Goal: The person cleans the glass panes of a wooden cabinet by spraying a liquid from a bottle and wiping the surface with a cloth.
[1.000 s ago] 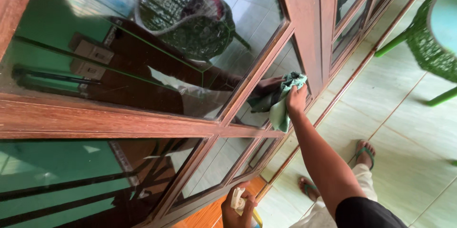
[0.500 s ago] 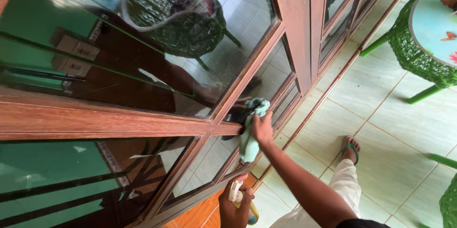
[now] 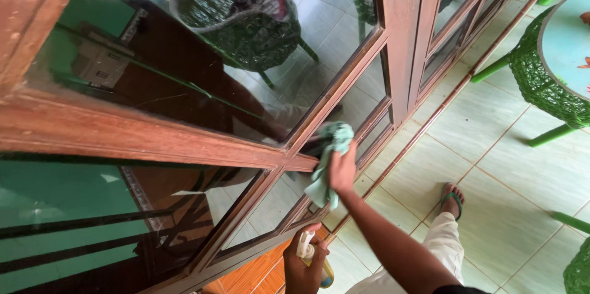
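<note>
- Right hand (image 3: 342,170) is closed around a green cloth (image 3: 327,162), bunched in the grip and pressed to the wooden door frame (image 3: 184,143) where the crossbar meets the upright; a tail of cloth hangs below the palm.
- Left hand (image 3: 302,263) sits low by the bottom rail, fingers wrapped tight on a spray bottle (image 3: 309,256), pale nozzle up, yellowish body mostly hidden by the hand.
- Risk, as I read it: that loose tail could drag across the glass pane (image 3: 203,54) and leave streaks, since only part of the cloth is under the palm.
- Another: the arm is stretched well out and the body leans in; a push too hard on the frame could tip the balance, and the sandalled foot (image 3: 452,199) stands on smooth floor tiles (image 3: 491,220) that any spray drip would make slick.
- The bottle is held near the door's lower edge; a knock there could jar the nozzle.
- Labels: none readable on the bottle. Behind the glass, two small pale rectangular boxes (image 3: 101,63) sit upper left, details too dim to tell.
- Green woven table (image 3: 541,79) stands well apart, right.
</note>
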